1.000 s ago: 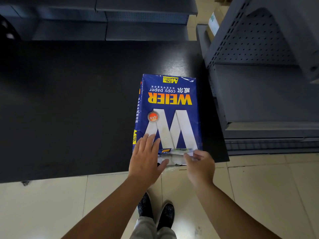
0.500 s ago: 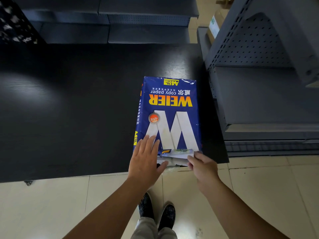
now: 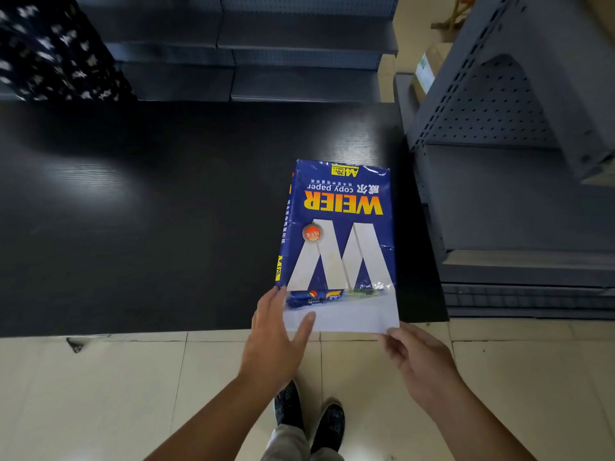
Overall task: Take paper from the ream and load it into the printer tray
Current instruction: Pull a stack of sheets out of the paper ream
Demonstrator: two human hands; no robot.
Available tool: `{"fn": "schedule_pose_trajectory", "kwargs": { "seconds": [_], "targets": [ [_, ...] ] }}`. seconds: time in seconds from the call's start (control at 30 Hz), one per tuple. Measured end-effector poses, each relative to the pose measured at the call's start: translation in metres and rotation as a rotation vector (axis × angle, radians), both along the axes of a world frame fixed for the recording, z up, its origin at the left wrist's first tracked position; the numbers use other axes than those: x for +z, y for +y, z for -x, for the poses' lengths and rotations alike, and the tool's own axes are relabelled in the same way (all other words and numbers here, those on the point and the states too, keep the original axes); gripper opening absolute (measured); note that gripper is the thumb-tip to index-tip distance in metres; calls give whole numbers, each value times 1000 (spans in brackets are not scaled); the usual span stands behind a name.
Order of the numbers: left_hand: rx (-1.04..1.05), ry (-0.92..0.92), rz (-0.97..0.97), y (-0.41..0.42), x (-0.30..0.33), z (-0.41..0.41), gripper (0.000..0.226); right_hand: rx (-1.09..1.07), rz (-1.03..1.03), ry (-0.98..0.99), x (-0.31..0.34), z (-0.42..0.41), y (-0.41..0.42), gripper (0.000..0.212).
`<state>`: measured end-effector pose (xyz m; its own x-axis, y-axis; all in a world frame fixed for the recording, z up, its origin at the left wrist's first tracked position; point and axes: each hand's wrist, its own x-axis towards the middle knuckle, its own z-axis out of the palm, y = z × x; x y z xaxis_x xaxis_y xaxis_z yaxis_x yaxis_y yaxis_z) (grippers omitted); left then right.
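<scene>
A blue ream of copy paper [image 3: 337,227] lies on the black table [image 3: 149,211], near its front right corner, with the torn end facing me. White paper [image 3: 346,314] sticks out of that open end, past the table's edge. My right hand [image 3: 416,357] pinches the paper's near right corner. My left hand [image 3: 276,341] rests at the ream's near left corner, thumb lying on the white paper, fingers along the wrapper's side. No printer tray is recognisable in the head view.
Grey metal shelving [image 3: 519,181] stands right beside the table on the right. More dark shelves [image 3: 266,61] run behind the table. A cardboard box [image 3: 429,68] sits at the back right. Beige floor tiles and my shoes [image 3: 309,417] lie below.
White paper has slid out of the ream's open end toward me. My right hand pulled back with its corner, and my left hand shifted to the ream's left corner.
</scene>
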<state>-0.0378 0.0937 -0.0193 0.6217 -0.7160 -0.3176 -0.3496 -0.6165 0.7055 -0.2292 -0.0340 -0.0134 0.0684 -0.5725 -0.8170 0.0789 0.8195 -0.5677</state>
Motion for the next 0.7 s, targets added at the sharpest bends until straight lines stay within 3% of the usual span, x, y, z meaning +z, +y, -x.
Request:
{"fn": "schedule_pose_trajectory", "kwargs": {
  "seconds": [0.1,0.27,0.43,0.7],
  "targets": [
    [184,161,-14,-4,-1,-6,53,46,-40,46,14,12,8,7],
    [395,356,-97,2,-9,-16,55,199,-121,72,30,27,27,5],
    [323,487,-57,23,-6,-6,39,464,23,280,24,15,16,25],
    [200,413,34,59,27,32,42,536,268,352,25,31,39,43]
  ]
}}
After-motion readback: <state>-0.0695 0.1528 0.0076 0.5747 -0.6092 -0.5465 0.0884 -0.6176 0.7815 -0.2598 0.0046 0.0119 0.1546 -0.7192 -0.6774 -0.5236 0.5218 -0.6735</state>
